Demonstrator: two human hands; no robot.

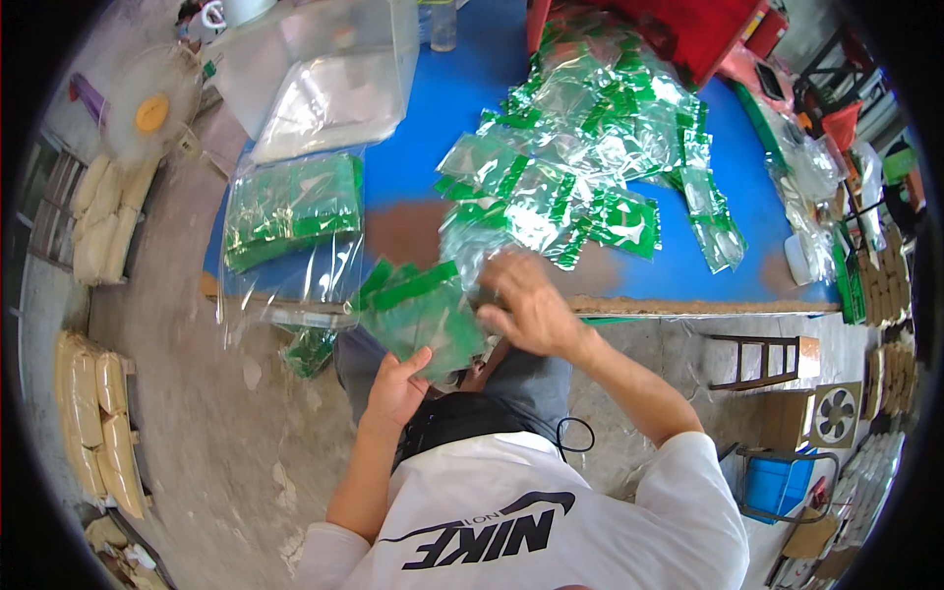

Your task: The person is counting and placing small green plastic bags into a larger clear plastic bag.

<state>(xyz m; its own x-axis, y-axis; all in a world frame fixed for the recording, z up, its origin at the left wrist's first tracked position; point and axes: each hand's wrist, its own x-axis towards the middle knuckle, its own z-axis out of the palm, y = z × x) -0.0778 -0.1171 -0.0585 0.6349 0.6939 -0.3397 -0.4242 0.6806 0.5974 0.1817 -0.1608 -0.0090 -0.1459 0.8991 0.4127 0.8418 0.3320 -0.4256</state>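
Note:
My left hand (401, 383) grips a fanned bunch of flat green-and-clear plastic packets (423, 320) in front of the table's near edge, thumb on top. Just right of that bunch, my right hand (531, 300) is over the table edge, its fingers bent and smeared by motion. Whether it pinches a packet cannot be made out. A large loose heap of similar packets (590, 138) spreads from the far side of the blue table towards my right hand. On the left lies a clear plastic bag (293, 211) with a neat stack of these packets inside; its loose end hangs over the edge.
Behind the bag stands a translucent plastic bin (339, 93) on its side. A red crate (678, 34) tips over the far end of the heap. A phone (770, 82) lies at the far right. A stool (762, 361) and a box fan (835, 416) stand on the right floor.

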